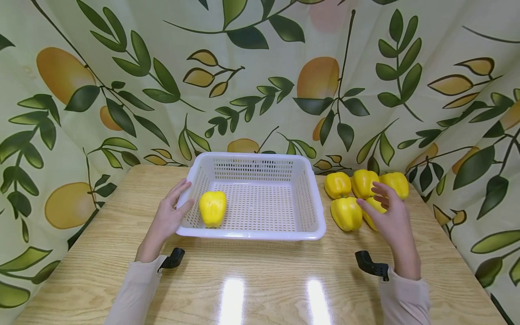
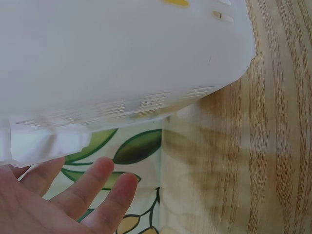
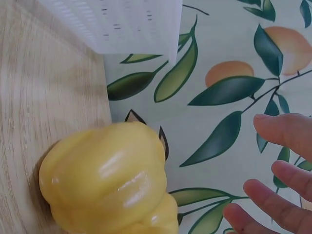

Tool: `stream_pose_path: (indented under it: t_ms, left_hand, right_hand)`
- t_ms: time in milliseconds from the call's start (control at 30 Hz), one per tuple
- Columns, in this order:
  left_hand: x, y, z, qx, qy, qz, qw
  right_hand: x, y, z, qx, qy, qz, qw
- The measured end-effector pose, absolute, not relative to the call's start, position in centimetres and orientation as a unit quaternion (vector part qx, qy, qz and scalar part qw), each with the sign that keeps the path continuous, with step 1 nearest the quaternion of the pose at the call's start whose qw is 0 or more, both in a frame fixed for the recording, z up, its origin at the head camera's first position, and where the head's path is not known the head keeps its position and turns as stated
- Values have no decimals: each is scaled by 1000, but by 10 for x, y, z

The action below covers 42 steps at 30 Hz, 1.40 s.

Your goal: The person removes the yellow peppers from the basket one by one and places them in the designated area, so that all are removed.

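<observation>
A white plastic basket point(image 1: 260, 234) with perforated walls stands on the table, one yellow bell pepper point(image 1: 213, 208) inside at its left end. My left hand point(image 1: 168, 215) touches the basket's left rim, and the left wrist view shows its fingers point(image 2: 114, 202) spread and fairly straight beside the basket. To the basket's right, several yellow bell peppers point(image 1: 346, 213) sit in a cluster. Over the right side of that cluster hovers my right hand point(image 1: 391, 221), holding nothing, partly hiding a front pepper. Its fingers point(image 3: 270, 202) appear apart from the large pepper point(image 3: 105, 175) in the right wrist view.
The wooden table point(image 1: 268, 280) carries everything and ends at the back against a curtain point(image 1: 260, 81) printed with leaves and fruit. Black camera mounts point(image 1: 371, 265) are strapped to both wrists. Two bright reflections lie on the near tabletop.
</observation>
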State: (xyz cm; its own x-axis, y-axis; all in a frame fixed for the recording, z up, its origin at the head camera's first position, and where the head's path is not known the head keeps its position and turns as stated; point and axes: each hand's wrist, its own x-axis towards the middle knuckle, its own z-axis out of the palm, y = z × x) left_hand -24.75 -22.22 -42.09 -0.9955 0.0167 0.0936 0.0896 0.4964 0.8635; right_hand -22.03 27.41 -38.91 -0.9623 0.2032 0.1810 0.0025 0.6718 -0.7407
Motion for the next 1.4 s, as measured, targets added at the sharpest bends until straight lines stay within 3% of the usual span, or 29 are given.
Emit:
stream_pose_path:
  t_ms: [1400]
  left_hand:
    - [-247, -222, -421, -32, -866, -498, 38]
  right_hand:
    - [-217, 216, -386, 54, -897, 400, 180]
